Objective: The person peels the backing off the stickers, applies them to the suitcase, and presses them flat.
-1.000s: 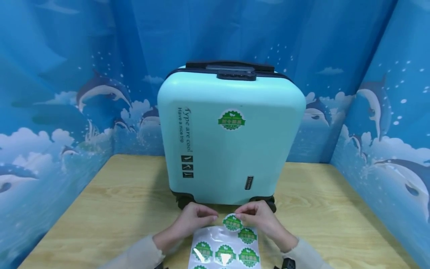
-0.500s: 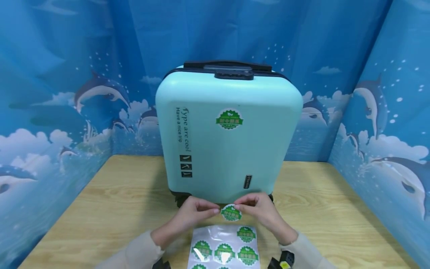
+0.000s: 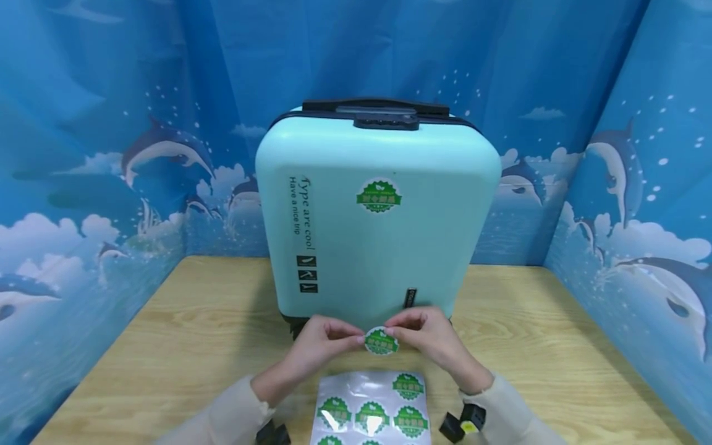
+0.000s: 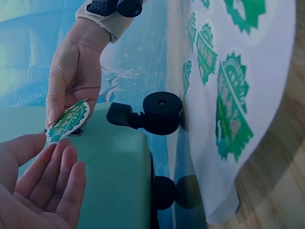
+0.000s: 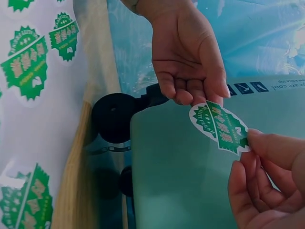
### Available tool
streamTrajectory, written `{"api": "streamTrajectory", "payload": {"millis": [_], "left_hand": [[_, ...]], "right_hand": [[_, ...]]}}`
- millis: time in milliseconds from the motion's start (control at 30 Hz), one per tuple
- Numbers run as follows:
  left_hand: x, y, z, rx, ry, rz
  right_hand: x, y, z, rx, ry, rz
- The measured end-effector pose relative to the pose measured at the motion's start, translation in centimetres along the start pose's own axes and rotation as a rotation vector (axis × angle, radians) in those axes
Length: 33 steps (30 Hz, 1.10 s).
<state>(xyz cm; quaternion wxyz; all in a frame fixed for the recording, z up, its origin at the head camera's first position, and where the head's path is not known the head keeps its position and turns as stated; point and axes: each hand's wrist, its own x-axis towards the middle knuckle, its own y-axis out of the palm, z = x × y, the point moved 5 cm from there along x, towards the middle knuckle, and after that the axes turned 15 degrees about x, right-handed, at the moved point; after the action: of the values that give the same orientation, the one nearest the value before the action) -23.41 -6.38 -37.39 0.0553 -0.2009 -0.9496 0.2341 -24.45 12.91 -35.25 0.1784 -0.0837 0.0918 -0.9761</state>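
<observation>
A round green-and-white sticker [image 3: 381, 341] is held up between both hands, close in front of the lower part of a mint-green suitcase [image 3: 356, 259]. My right hand [image 3: 428, 337] pinches its right edge between thumb and forefinger. On the opposite edge, the left hand [image 3: 319, 346] has its thumb and forefinger together; the left wrist view shows the sticker's tip [image 4: 57, 135] between them. A matching sticker [image 3: 379, 196] is stuck to the suitcase's upper front. Below the hands lies a glossy sheet [image 3: 361, 386] bearing several more such stickers.
The suitcase stands upright on a wood-grain table [image 3: 211, 334], with black wheels [image 4: 162, 112] underneath and a black handle [image 3: 375, 106] on top. Printed lettering [image 3: 300, 213] runs down its left side. A blue curtain [image 3: 222, 74] with dolphins surrounds the table.
Both hands have lifted the sticker away from the sheet toward the suitcase's lower front. The left fingers, apart from the sticker a second ago, have closed in on its left edge.
</observation>
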Motion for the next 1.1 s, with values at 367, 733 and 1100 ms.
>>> {"api": "streamTrajectory", "payload": {"millis": [367,733,1100], "left_hand": [[0.0,-0.5,-0.7,-0.026,0.007,-0.043],[0.0,-1.2,-1.6,0.009,0.038,-0.120],[0.0,-2.3,-2.7,0.023,0.057,-0.203]], "right_hand": [[0.5,0.2,1.6,0.002,-0.078,0.018],[0.5,0.1,2.6,0.030,-0.103,-0.034],[0.4,-0.7,3.8,0.093,-0.130,-0.099]]}}
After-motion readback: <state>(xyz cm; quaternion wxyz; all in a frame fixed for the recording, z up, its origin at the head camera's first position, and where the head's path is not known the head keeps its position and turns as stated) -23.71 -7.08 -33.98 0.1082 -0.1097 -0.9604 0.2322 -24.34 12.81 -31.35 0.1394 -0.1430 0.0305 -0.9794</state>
